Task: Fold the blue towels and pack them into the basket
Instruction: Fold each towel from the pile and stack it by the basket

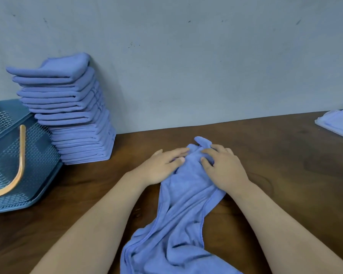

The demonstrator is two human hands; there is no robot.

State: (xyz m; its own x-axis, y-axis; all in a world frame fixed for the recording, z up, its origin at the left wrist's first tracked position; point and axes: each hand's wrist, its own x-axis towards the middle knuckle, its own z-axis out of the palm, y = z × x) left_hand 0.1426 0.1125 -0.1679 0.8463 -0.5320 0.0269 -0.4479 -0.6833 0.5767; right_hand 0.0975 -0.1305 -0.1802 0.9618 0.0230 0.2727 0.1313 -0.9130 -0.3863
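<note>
A crumpled blue towel [178, 218] lies on the brown table, running from the near edge up to the middle. My left hand [162, 167] rests on the towel's far left part, its thumb and fingers pinching a fold there. My right hand [224, 167] lies on the far right part with its fingers curled into the cloth. A tall leaning stack of folded blue towels [71, 115] stands against the wall at the left. The dark blue perforated basket [38, 165] with an orange handle [18, 171] sits at the far left, tilted beside the stack.
The brown wooden table [285, 165] ends at a grey wall [186, 56]. A clear plastic packet holding something blue [339, 123] lies at the right edge of the table.
</note>
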